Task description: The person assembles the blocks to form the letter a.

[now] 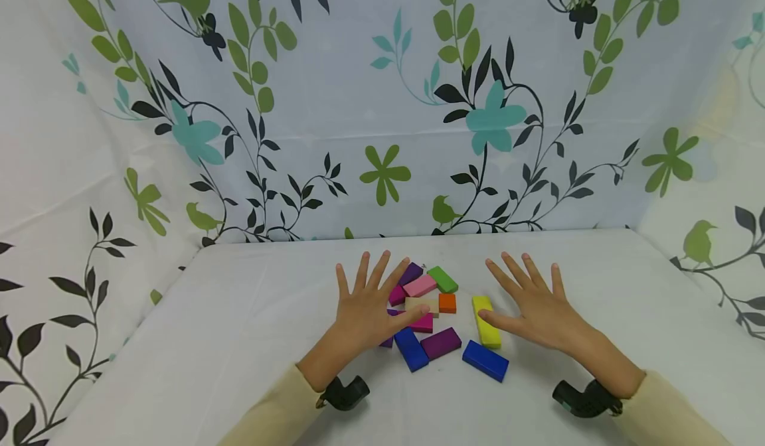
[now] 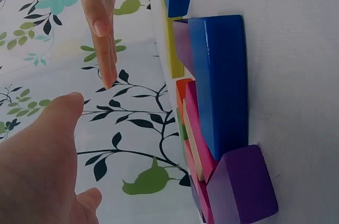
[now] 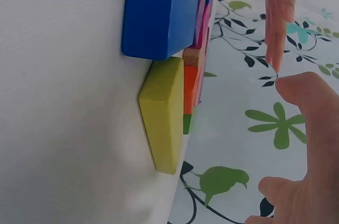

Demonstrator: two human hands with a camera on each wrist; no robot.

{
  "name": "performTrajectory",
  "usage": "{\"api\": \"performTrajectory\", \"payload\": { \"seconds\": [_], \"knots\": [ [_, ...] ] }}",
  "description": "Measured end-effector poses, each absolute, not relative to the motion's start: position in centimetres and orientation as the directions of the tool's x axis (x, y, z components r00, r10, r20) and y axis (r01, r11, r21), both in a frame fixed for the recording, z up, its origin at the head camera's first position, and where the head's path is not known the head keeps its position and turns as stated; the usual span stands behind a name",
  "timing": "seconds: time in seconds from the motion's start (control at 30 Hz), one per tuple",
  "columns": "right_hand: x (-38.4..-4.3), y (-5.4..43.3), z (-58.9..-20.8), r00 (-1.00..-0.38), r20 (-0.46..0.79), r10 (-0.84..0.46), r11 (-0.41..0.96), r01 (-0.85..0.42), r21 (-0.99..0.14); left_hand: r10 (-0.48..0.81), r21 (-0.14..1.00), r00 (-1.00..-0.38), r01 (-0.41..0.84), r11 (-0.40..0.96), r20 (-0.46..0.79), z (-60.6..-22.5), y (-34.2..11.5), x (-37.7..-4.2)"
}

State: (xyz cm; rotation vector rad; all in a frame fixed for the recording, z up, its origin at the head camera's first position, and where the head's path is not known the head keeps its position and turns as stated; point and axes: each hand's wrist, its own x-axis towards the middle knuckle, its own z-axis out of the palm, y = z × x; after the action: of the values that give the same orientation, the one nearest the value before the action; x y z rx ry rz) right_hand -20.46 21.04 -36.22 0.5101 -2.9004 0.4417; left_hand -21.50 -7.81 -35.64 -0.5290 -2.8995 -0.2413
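My left hand (image 1: 367, 310) is spread flat with straight fingers, held above the left part of a group of coloured blocks and hiding some of them. My right hand (image 1: 538, 310) is spread the same way on the right, its thumb overlapping the yellow block (image 1: 489, 330) in the head view. Neither hand holds anything. Between them lie a blue block (image 1: 485, 361), another blue block (image 1: 410, 350), a purple block (image 1: 441, 344), an orange block (image 1: 447, 302), a green block (image 1: 442, 279), a pink block (image 1: 420, 286) and a beige block (image 1: 430, 306). Magenta and violet ones sit partly behind my left hand.
The blocks lie on a white-covered table (image 1: 239, 340). Behind it hangs a white cloth (image 1: 335, 101) printed with leaves, birds and flowers, which continues down both sides. Black wrist cameras sit on my left wrist (image 1: 311, 370) and right wrist (image 1: 624, 379).
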Motion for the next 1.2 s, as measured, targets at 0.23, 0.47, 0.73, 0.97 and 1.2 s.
{"api": "performTrajectory", "payload": {
  "seconds": [0.23, 0.47, 0.73, 0.97, 1.2],
  "knots": [
    [-20.5, 21.1, -36.8, -0.923, 0.208, -0.322, 0.889, -0.371, -0.270, 0.355, 0.136, -0.915, 0.383, 0.914, 0.192, -36.5, -7.4, -21.8],
    [-20.6, 21.3, -37.1, -0.920, 0.216, -0.328, 0.884, -0.379, -0.272, 0.414, 0.168, -0.888, 0.448, 0.878, 0.202, -36.9, -6.6, -22.5],
    [-20.6, 21.0, -37.4, -0.916, 0.217, -0.337, 0.861, -0.393, -0.323, 0.444, 0.163, -0.875, 0.474, 0.865, 0.190, -37.2, -5.6, -23.2],
    [-20.7, 21.0, -37.4, -0.904, 0.214, -0.371, 0.812, -0.427, -0.398, 0.508, 0.162, -0.838, 0.539, 0.826, 0.200, -37.6, -5.2, -23.8],
    [-20.9, 21.3, -37.7, -0.912, 0.168, -0.374, 0.756, -0.405, -0.514, 0.540, 0.164, -0.814, 0.575, 0.802, 0.213, -37.6, -4.8, -23.9]
  ]
}}
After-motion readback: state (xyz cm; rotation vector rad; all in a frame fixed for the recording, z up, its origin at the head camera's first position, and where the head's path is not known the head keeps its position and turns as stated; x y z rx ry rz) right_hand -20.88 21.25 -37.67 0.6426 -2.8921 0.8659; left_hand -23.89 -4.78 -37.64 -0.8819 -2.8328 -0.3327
